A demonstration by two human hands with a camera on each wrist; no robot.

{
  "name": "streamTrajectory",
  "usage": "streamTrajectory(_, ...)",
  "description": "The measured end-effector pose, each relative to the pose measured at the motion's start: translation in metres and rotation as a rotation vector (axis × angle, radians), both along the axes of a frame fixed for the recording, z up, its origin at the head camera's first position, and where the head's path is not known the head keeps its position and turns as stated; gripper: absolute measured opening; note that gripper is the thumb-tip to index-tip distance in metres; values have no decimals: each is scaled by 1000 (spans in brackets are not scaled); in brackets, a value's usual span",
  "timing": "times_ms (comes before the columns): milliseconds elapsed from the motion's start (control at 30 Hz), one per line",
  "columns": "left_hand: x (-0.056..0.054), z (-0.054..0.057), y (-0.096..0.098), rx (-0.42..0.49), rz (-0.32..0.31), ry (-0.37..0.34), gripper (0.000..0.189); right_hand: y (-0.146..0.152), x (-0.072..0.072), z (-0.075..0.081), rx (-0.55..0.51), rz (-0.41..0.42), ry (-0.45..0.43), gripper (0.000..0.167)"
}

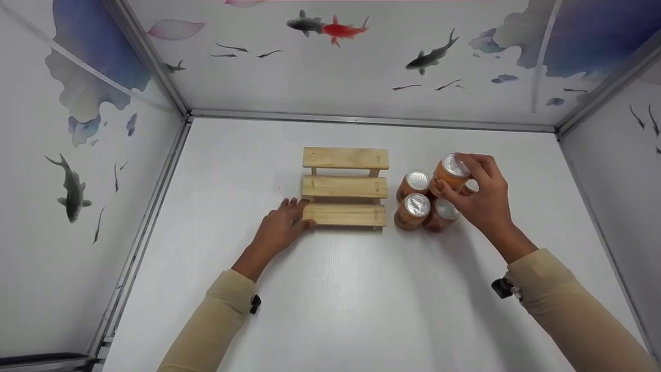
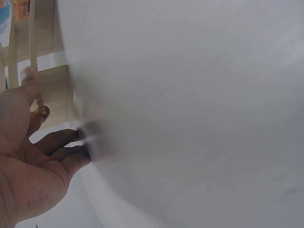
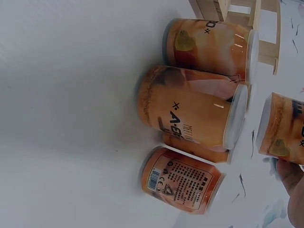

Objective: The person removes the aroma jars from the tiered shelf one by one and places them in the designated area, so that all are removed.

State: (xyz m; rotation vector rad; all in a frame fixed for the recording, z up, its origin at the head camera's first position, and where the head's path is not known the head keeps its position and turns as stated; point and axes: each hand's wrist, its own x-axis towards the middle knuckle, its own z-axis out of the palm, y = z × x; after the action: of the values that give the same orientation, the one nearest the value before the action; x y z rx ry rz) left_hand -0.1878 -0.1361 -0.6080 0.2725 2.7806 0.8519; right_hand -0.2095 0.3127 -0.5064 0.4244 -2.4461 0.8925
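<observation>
A three-step wooden rack [image 1: 345,187] stands mid-table. My left hand [image 1: 295,213] rests flat beside its left end, fingertips touching the lowest step; in the left wrist view the left hand [image 2: 52,142] has its thumb against the rack [image 2: 53,90]. My right hand [image 1: 457,178] grips an orange can [image 1: 447,175] with a silver lid, lifted slightly above a cluster of three more cans [image 1: 413,209] right of the rack. The right wrist view shows the held can [image 3: 282,130] at the right edge and the standing cans [image 3: 190,111] on the table.
White panels with fish prints wall in the white table [image 1: 341,299] on the left, back and right. Metal frame rails [image 1: 170,155] run along the table's edges. Bare tabletop lies in front of the rack and to its left.
</observation>
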Motion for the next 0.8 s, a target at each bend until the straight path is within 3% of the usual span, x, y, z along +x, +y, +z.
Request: streamTrajectory(800, 1, 4, 1, -5, 10, -8, 72, 21, 18, -6, -5, -33, 14, 64)
